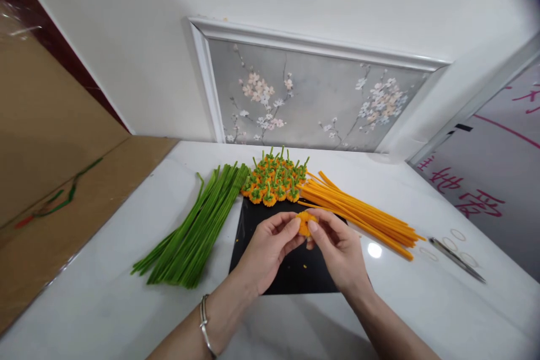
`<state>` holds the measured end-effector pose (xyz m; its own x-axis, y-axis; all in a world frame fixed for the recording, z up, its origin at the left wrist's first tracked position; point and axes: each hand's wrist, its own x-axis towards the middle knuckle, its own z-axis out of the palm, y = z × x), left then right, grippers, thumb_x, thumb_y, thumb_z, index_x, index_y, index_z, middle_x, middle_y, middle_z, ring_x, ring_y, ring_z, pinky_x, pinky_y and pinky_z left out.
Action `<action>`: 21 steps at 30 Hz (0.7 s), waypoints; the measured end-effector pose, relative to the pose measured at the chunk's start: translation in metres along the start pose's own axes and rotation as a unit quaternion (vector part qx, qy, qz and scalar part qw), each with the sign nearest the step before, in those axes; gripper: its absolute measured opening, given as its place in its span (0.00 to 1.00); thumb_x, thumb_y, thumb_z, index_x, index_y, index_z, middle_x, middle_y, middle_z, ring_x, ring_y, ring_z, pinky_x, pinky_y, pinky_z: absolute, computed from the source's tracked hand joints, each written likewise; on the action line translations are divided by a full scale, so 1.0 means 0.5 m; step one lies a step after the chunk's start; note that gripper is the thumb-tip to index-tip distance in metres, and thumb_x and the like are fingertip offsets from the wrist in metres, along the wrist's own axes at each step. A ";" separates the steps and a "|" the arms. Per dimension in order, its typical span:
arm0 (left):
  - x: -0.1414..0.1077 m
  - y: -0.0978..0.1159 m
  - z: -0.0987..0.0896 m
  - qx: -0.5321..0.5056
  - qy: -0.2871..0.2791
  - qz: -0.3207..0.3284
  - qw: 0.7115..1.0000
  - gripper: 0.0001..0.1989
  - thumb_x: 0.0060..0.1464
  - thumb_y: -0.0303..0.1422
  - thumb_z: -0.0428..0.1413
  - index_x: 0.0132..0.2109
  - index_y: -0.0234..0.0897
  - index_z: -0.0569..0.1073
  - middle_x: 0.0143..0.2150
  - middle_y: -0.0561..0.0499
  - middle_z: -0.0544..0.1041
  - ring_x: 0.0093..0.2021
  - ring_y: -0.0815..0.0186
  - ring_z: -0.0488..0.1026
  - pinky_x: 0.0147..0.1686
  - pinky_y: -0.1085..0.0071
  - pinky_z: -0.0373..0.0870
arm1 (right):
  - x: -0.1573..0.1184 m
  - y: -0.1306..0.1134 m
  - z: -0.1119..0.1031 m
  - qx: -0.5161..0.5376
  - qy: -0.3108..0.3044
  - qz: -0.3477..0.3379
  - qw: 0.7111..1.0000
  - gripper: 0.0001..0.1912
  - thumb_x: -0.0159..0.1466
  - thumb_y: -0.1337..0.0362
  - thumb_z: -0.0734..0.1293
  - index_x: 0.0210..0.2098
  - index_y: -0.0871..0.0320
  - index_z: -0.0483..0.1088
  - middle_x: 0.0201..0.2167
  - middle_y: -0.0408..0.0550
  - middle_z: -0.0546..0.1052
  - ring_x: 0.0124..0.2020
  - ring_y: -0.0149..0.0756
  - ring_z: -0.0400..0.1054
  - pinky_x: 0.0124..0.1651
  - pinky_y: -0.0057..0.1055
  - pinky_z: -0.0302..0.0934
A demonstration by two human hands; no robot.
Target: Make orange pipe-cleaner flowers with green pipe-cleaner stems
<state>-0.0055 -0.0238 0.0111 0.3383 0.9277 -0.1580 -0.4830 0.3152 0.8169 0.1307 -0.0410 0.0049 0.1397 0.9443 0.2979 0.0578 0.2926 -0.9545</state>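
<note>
Between my two hands is a small orange pipe-cleaner pumpkin (304, 224), held over a black mat (291, 275). My left hand (270, 244) pinches its left side with thumb and fingers. On the other side, the thumb and fingers of my right hand (340, 247) close on it too. No green stem shows on this piece. Just beyond the mat sits a cluster of finished-looking orange pumpkins (276, 177) with green tops and upright green stems.
A bundle of green pipe cleaners (198, 230) lies to the left. Orange pipe cleaners (363, 208) are fanned out to the right, near silver tweezers (458, 260) and several pale rings (450, 243). Brown cardboard (84, 191) borders the white table (105, 320) on the left.
</note>
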 end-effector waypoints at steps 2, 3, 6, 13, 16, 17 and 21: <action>0.000 0.003 0.000 0.075 0.000 0.046 0.996 0.12 0.51 0.32 0.61 0.44 0.37 0.75 0.40 0.50 0.76 0.38 0.70 0.74 0.42 0.74 0.72 | 0.004 -0.002 -0.004 -0.005 0.007 0.001 1.000 0.12 0.61 0.58 0.67 0.41 0.58 0.73 0.29 0.45 0.76 0.21 0.28 0.68 0.26 0.28 0.69; 0.000 0.004 0.000 0.115 -0.001 0.077 0.990 0.15 0.50 0.30 0.62 0.47 0.38 0.73 0.40 0.50 0.76 0.40 0.69 0.74 0.43 0.73 0.72 | 0.005 -0.003 -0.005 -0.005 0.010 0.002 1.000 0.12 0.61 0.58 0.67 0.40 0.58 0.72 0.28 0.45 0.76 0.20 0.28 0.68 0.25 0.28 0.68; -0.002 0.000 -0.001 0.206 -0.019 0.145 0.968 0.22 0.48 0.26 0.62 0.51 0.41 0.71 0.43 0.49 0.76 0.42 0.65 0.74 0.43 0.71 0.73 | 0.008 -0.002 -0.008 0.004 0.009 0.009 1.000 0.13 0.60 0.57 0.68 0.40 0.58 0.72 0.29 0.45 0.76 0.20 0.28 0.67 0.25 0.28 0.68; 0.000 -0.006 -0.007 0.252 -0.014 0.163 0.954 0.14 0.52 0.29 0.59 0.48 0.39 0.74 0.43 0.48 0.77 0.42 0.63 0.76 0.44 0.69 0.73 | 0.011 0.008 -0.020 -0.015 -0.057 0.024 0.998 0.15 0.65 0.56 0.62 0.45 0.58 0.71 0.21 0.41 0.72 0.19 0.29 0.66 0.24 0.27 0.66; 0.003 0.004 -0.011 0.208 -0.018 0.146 0.967 0.14 0.52 0.28 0.59 0.47 0.39 0.73 0.44 0.49 0.78 0.44 0.64 0.75 0.47 0.70 0.71 | 0.015 0.011 -0.032 -0.003 -0.100 0.013 0.995 0.19 0.62 0.57 0.66 0.51 0.56 0.68 0.26 0.42 0.73 0.23 0.30 0.68 0.27 0.28 0.68; 0.003 0.007 -0.011 0.198 -0.020 0.143 0.969 0.14 0.51 0.28 0.60 0.47 0.39 0.73 0.44 0.49 0.78 0.44 0.65 0.75 0.47 0.70 0.71 | 0.016 0.013 -0.035 0.001 -0.108 0.006 0.994 0.21 0.60 0.58 0.68 0.52 0.56 0.67 0.28 0.43 0.74 0.24 0.30 0.69 0.29 0.29 0.69; 0.000 0.013 -0.008 0.171 -0.036 0.131 0.976 0.13 0.53 0.30 0.60 0.47 0.38 0.74 0.45 0.48 0.77 0.43 0.65 0.74 0.45 0.72 0.71 | 0.019 0.021 -0.042 -0.064 -0.104 -0.044 0.992 0.20 0.59 0.64 0.69 0.51 0.54 0.70 0.34 0.46 0.75 0.32 0.33 0.71 0.35 0.30 0.69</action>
<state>-0.0119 -0.0208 0.0142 0.3004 0.9474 0.1103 -0.2669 -0.0275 0.9633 0.1537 -0.0320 -0.0018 -0.0779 0.9307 0.3574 0.1879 0.3658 -0.9115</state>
